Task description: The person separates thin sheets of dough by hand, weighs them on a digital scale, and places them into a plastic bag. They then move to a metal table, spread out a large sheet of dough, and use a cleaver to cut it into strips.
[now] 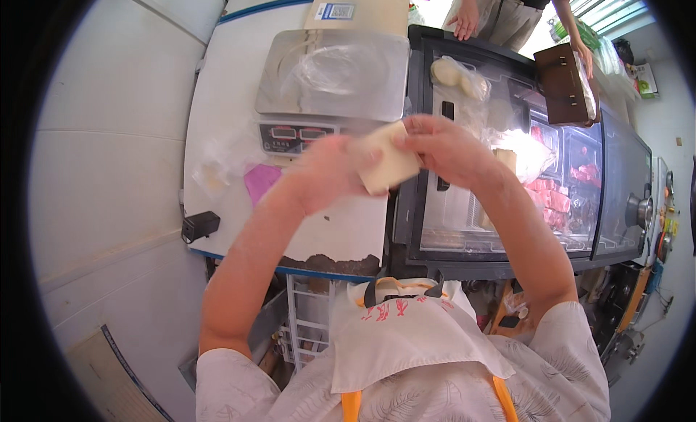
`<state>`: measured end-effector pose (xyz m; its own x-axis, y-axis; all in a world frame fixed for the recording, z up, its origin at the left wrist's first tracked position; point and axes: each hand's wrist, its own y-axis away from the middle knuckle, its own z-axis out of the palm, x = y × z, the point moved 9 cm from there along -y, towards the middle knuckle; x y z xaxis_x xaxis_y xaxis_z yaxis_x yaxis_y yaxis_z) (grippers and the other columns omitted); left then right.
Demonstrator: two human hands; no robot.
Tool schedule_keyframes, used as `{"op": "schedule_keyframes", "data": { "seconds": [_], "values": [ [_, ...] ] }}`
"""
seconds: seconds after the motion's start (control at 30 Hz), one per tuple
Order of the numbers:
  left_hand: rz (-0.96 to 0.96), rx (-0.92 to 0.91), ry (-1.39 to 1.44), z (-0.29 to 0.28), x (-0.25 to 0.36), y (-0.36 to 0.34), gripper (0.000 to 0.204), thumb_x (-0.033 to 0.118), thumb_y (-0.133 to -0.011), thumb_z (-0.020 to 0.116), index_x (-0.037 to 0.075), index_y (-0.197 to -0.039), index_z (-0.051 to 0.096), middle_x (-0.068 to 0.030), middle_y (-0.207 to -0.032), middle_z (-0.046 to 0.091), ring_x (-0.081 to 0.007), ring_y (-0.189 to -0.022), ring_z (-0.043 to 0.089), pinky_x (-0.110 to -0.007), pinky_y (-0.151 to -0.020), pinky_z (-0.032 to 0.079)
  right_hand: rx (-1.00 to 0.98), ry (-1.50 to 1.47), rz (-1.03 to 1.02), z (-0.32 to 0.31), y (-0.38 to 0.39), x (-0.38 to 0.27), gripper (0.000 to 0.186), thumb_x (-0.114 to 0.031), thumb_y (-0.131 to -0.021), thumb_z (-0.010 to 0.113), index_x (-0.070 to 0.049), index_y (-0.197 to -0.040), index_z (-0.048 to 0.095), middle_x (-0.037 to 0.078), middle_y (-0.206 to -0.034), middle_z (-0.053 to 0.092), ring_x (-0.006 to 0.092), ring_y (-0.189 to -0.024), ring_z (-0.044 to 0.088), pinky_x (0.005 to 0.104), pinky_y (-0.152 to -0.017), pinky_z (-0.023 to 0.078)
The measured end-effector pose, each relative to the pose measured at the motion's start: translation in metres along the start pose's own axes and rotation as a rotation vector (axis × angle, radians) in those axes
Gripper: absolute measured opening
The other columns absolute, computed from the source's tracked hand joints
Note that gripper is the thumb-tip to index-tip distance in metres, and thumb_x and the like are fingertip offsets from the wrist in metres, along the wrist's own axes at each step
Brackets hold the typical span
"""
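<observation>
Between my two hands is a pale yellow square slab (388,158), which looks like dough sheets in a stack; blur hides whether it has layers. My left hand (326,172) closes on its left side, smeared somewhat by motion. On the upper right edge, the fingers of my right hand (444,150) pinch it. The slab is held tilted in the air, just in front of a digital weighing scale (272,96) with a steel pan. A crumpled clear plastic bag (330,68) lies on that pan.
Right of the scale stands a black-framed glass display case (471,251) with pink meat (549,197) inside. A bag of pale round pieces (460,77) rests on it. Purple plastic (261,181) and a black box (201,226) lie on the white counter (341,233). Across the case, another person holds a brown box (565,85).
</observation>
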<state>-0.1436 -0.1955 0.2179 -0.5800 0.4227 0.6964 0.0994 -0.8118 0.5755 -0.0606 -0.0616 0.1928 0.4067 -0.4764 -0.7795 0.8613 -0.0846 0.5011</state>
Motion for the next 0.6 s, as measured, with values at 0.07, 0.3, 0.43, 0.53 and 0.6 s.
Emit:
{"op": "schedule_keyframes", "data": {
  "seconds": [0.07,0.3,0.43,0.53,0.6],
  "values": [
    [0.121,0.126,-0.079,-0.044,0.033,-0.016,0.045,0.021,-0.108,0.065,-0.011,-0.139,0.055,-0.0198,-0.127,0.070,-0.0299,-0.109,0.075,-0.045,-0.095,0.066,0.024,0.005,-0.046,0.010,-0.030,-0.034,0.040,-0.010,-0.100,0.070,0.009,-0.133,0.058,0.014,-0.113,0.070,0.0218,-0.106,0.070,0.0362,-0.088,0.058],
    [0.262,0.451,-0.405,-0.133,0.104,-0.094,0.042,0.015,-0.109,0.059,-0.008,-0.142,0.049,-0.0205,-0.131,0.065,-0.0273,-0.103,0.074,-0.040,-0.082,0.068,0.202,0.095,-0.221,-0.017,-0.166,-0.069,0.050,-0.003,-0.097,0.070,0.007,-0.143,0.051,0.022,-0.130,0.066,0.0285,-0.115,0.068,0.0412,-0.094,0.059],
    [0.304,0.623,-0.483,-0.166,0.103,-0.115,0.043,0.010,-0.108,0.057,-0.004,-0.145,0.040,-0.0229,-0.141,0.059,-0.0275,-0.098,0.075,-0.036,-0.069,0.068,0.363,0.236,-0.330,-0.018,-0.184,-0.060,0.059,0.001,-0.096,0.067,0.001,-0.150,0.044,0.020,-0.134,0.065,0.0316,-0.120,0.066,0.0426,-0.096,0.058],
    [0.340,0.597,-0.530,-0.169,0.104,-0.118,0.044,0.007,-0.107,0.056,0.001,-0.147,0.040,-0.0215,-0.144,0.058,-0.0289,-0.093,0.077,-0.035,-0.064,0.067,0.398,0.286,-0.382,-0.021,-0.185,-0.055,0.062,0.003,-0.095,0.065,0.000,-0.152,0.042,0.020,-0.137,0.064,0.0329,-0.122,0.066,0.0432,-0.092,0.061],
    [0.389,0.592,-0.506,-0.168,0.103,-0.110,0.044,0.006,-0.107,0.056,0.003,-0.148,0.041,-0.0190,-0.144,0.060,-0.0295,-0.089,0.077,-0.034,-0.063,0.066,0.431,0.247,-0.354,-0.012,-0.177,-0.052,0.062,0.004,-0.094,0.063,0.001,-0.152,0.041,0.020,-0.140,0.062,0.0331,-0.123,0.065,0.0429,-0.088,0.064]
  ]
}}
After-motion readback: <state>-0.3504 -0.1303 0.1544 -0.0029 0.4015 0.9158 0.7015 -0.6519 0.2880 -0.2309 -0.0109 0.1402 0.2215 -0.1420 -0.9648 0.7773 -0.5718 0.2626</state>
